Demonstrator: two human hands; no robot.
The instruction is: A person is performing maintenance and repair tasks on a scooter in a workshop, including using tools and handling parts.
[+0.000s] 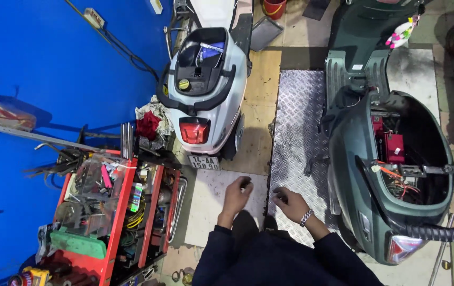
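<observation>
My left hand (236,195) is held low in front of me with a small dark object pinched at its fingertips, over the pale floor slab. A little to the right, my right hand (290,203) wears a metal watch band and curls around another small dark object above the checker-plate floor panel (298,116). Both sleeves are dark blue. What the small objects are cannot be made out.
A dark green scooter (391,159) with its seat compartment open stands at the right. A white scooter (205,85), also open, is parked ahead. An open red tool cart (115,212) full of tools sits at the left against a blue wall.
</observation>
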